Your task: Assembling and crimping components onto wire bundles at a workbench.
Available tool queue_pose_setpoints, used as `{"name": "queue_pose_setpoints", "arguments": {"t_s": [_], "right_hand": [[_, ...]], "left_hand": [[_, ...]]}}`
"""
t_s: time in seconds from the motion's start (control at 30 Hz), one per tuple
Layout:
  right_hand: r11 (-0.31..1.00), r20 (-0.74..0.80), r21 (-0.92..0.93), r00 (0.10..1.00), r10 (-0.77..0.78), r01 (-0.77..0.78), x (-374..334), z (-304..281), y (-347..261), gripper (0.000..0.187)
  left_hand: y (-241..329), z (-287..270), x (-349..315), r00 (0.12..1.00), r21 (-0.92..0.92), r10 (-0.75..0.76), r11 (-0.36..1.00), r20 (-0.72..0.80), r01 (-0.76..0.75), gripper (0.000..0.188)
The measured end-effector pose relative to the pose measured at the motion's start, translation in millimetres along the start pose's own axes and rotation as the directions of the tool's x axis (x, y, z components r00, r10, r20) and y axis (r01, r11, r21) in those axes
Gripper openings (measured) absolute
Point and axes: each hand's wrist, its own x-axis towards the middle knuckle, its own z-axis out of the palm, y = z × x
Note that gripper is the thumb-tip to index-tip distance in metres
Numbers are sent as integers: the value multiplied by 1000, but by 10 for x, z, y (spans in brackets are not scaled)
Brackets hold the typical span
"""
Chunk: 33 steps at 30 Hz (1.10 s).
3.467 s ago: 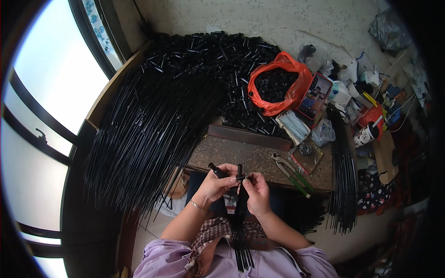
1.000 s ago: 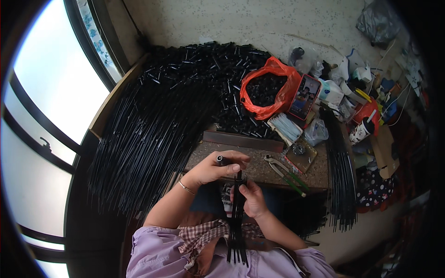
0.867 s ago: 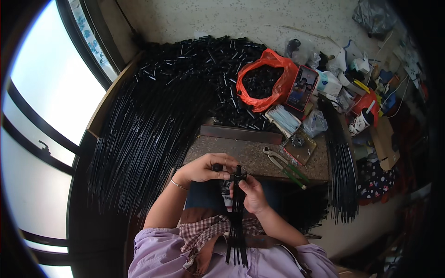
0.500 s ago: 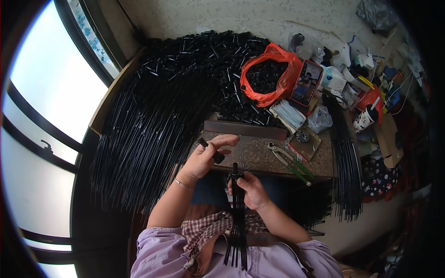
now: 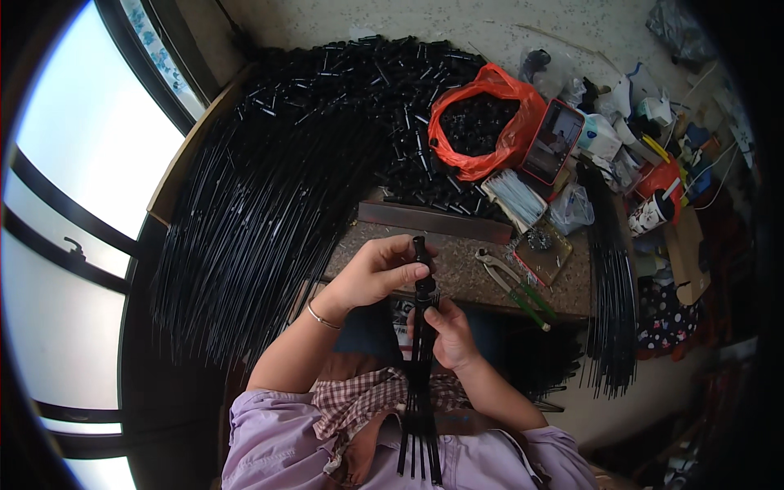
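Note:
In front of my torso, my right hand (image 5: 450, 333) grips a bundle of thin black rods (image 5: 420, 384), which looks like a folded umbrella frame. Its rods fan out slightly at the lower end, over my lap. At the upper end my left hand (image 5: 390, 273) closes thumb and fingers around a short black tubular handle (image 5: 421, 260). This handle stands upright, in line with the bundle and meeting its top. Whether the shaft sits inside it, I cannot tell.
Black rods (image 5: 245, 229) lie massed on the left, below a heap of black tubular pieces (image 5: 351, 77). A red plastic bag (image 5: 525, 114) of small black parts, a phone (image 5: 554, 140), pliers (image 5: 513, 286) and a metal bar (image 5: 433, 222) lie right of centre. More rods (image 5: 608, 302) hang over the right edge.
My left hand has moved right and brought the black handle, earlier tilted in its palm, upright onto the top of the bundle. My right hand keeps its grip.

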Motion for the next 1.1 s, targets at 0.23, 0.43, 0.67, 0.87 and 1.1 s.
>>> {"name": "queue_pose_setpoints", "arguments": {"t_s": [0.23,0.43,0.67,0.87,1.1], "right_hand": [[999,49,5,998,41,-41,27,1,-21,19],[994,79,64,993,88,-93,5,-39,-14,22],[999,103,-16,994,49,-47,-78,17,12,25],[998,163,-47,986,42,-35,-88,8,13,32],[998,143,-50,989,-20,27,-104,6,-19,27]], "left_hand": [[36,-30,-7,987,664,110,730,115,-159,25],[-46,68,-90,994,679,105,730,10,-84,26],[-104,171,-275,964,679,248,725,-96,-119,20],[-26,228,-312,976,250,78,968,-203,-26,21],[18,139,-402,986,532,159,840,-45,-111,20]]}}
